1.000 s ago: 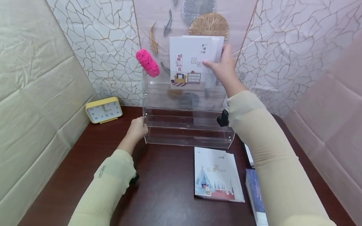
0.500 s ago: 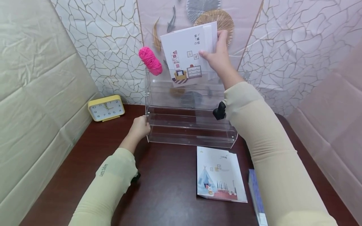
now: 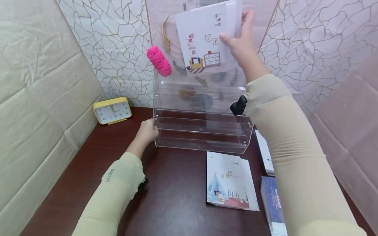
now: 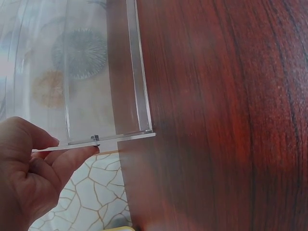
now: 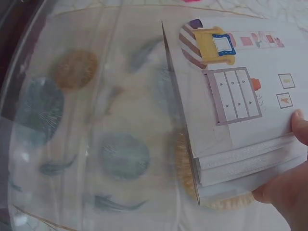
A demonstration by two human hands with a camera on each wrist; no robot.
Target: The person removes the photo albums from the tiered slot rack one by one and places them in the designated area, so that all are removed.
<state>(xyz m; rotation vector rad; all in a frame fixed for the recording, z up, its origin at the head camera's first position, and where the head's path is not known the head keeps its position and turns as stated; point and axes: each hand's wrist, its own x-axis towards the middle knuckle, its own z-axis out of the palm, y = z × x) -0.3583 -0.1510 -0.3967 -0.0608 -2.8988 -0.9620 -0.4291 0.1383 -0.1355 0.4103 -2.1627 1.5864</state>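
Note:
My right hand (image 3: 246, 44) grips a white photo album (image 3: 198, 36) by its right side, thumb on the cover, fingers behind. The cover shows a yellow armchair and a chest of drawers. In the head view the album is tilted, held above a clear acrylic tiered rack (image 3: 203, 123). The right wrist view shows the album's lower edge and page block (image 5: 250, 156) close up. My left hand (image 3: 146, 131) pinches the rack's left side panel low down; in the left wrist view its thumb and fingers (image 4: 72, 161) lie on either side of the clear panel.
A second white album (image 3: 231, 182) with a teepee picture lies before the rack. To its right are a purple-blue album (image 3: 273, 203) and a white one (image 3: 264, 152). A yellow clock (image 3: 113, 110) stands at left. Pink yarn (image 3: 159, 61) is at the rack's top left corner.
The album in my right hand has tilted and risen away from the rack's upper tier. My left hand keeps its hold on the side panel. The view has shifted slightly.

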